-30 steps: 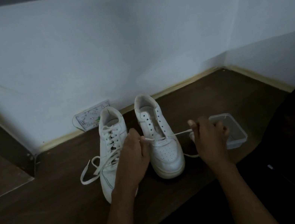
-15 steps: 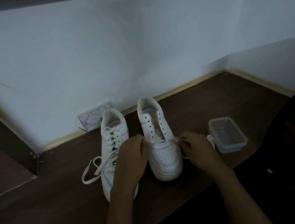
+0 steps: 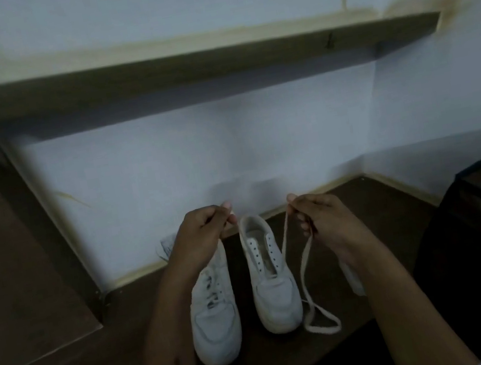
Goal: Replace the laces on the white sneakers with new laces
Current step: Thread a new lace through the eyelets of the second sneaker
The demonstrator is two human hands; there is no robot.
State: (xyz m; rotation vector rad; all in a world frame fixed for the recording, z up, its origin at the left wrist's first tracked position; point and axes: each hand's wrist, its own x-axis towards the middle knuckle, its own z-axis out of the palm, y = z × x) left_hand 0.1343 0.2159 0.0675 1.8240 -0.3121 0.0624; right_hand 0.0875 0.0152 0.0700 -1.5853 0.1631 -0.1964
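Right hand (image 3: 319, 216) pinches lace (image 3: 304, 270); left hand (image 3: 201, 232) curled, contents unclear

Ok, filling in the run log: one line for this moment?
left hand: pinches lace end | right hand: pinches lace, raised, loop on table | right sneaker: eyelets empty | left sneaker: laced

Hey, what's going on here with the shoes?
A person is relacing a pair of white sneakers on a dark floor by a wall. Both hands are raised above the shoes: the right hand pinches a loose lace that hangs down and loops on the floor beside the right sneaker, whose eyelets are empty. The left hand is pinched too, apparently on the lace's other end. The left sneaker looks laced.
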